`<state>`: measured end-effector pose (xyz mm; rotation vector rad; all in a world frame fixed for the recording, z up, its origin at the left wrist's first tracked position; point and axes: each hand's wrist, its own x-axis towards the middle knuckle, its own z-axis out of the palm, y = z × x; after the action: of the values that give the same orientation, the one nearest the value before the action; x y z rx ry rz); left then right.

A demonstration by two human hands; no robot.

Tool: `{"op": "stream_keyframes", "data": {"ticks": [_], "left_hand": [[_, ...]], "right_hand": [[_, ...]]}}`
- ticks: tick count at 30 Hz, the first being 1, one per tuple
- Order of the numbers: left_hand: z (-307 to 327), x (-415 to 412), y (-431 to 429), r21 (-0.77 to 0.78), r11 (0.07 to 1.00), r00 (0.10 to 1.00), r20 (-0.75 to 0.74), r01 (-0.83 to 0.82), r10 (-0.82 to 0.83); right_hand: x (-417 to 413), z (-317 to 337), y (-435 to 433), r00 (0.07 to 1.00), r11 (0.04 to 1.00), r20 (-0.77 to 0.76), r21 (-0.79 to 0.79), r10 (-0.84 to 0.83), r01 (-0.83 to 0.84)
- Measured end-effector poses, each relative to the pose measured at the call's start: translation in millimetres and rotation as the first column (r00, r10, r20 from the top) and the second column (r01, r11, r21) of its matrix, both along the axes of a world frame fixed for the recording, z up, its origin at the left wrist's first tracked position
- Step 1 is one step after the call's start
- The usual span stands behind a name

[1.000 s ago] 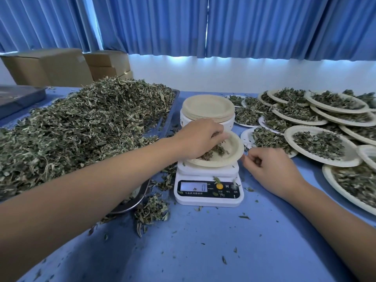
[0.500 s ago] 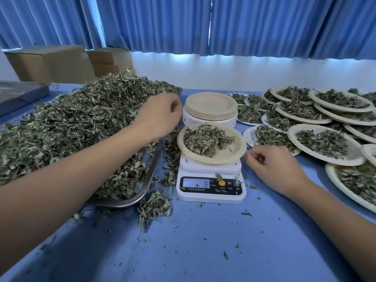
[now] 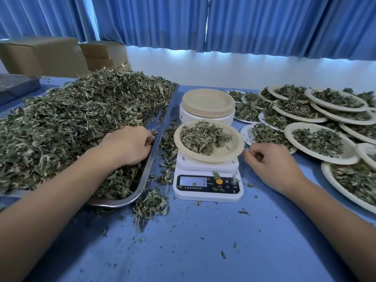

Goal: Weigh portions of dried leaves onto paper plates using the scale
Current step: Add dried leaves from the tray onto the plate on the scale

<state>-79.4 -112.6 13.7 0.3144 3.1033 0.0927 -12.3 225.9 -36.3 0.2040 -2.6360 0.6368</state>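
From your head camera, your left hand point(image 3: 128, 145) lies knuckles up on the near right edge of the big heap of dried leaves point(image 3: 81, 119), which fills a metal tray point(image 3: 151, 157) on the left of the bench point(image 3: 203, 241). Its fingers point(image 3: 147, 140) curl down into the leaves with the tips buried, so you cannot tell whether they have closed on a pinch.

Your right hand point(image 3: 272, 163) rests on the bench just to the right of the scale point(image 3: 207, 186). Its fingers are loosely curled and hold nothing you can see. The forefinger and thumb point at the rim of the plate point(image 3: 225, 155); whether they touch it cannot be told.

That plate sits tilted a little on the scale's platform, carrying a loose portion of leaves point(image 3: 203, 137). The display is lit, but its figures are too blurred to read.

Just beyond the scale stands a stack of empty plates point(image 3: 207, 100). To the right, filled plates point(image 3: 317, 139) overlap one another out to the bench's edge. Spilled leaves point(image 3: 150, 204) lie between tray and scale and at the tray's near corner. Cardboard boxes point(image 3: 44, 55) stand far left, blue curtains point(image 3: 244, 23) behind.
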Motion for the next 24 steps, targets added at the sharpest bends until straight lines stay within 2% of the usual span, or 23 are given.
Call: {"op": "stream_keyframes", "data": {"ticks": [3, 5, 7, 10, 13, 17, 21, 24], "left_hand": [[-1, 4, 3, 0.207, 0.977, 0.991, -0.133, 0.045, -0.017], [1, 7, 8, 0.334, 0.928, 0.966, -0.246, 0.164, -0.083], [1, 9, 12, 0.351, 0.891, 0.937, -0.295, 0.287, -0.186], [-3, 10, 16, 0.306, 0.87, 0.91, -0.28, 0.386, -0.305], [-5, 11, 19, 0.374, 0.84, 0.916, -0.241, 0.393, -0.322], [-7, 12, 23, 0.433, 0.822, 0.929, -0.175, 0.37, -0.326], [-7, 13, 27, 0.491, 0.79, 0.93, -0.169, 0.367, -0.327], [-3, 17, 32, 0.489, 0.805, 0.942, -0.159, 0.336, -0.297]], "right_hand": [[-1, 0, 0, 1.0, 0.999, 0.001, -0.033, -0.028, 0.028], [0, 1, -1, 0.998, 0.993, 0.018, -0.102, -0.054, 0.056], [0, 2, -3, 0.997, 0.974, 0.037, -0.214, -0.063, 0.07], [0, 3, -5, 0.998, 0.915, 0.058, -0.4, -0.025, 0.046], [2, 6, -7, 0.996, 0.835, 0.091, -0.55, 0.018, 0.035], [4, 10, -10, 0.988, 0.763, 0.135, -0.645, 0.076, 0.029], [7, 13, -12, 0.975, 0.629, 0.184, -0.775, 0.123, 0.066], [9, 15, -14, 0.968, 0.55, 0.196, -0.831, 0.155, 0.08]]}}
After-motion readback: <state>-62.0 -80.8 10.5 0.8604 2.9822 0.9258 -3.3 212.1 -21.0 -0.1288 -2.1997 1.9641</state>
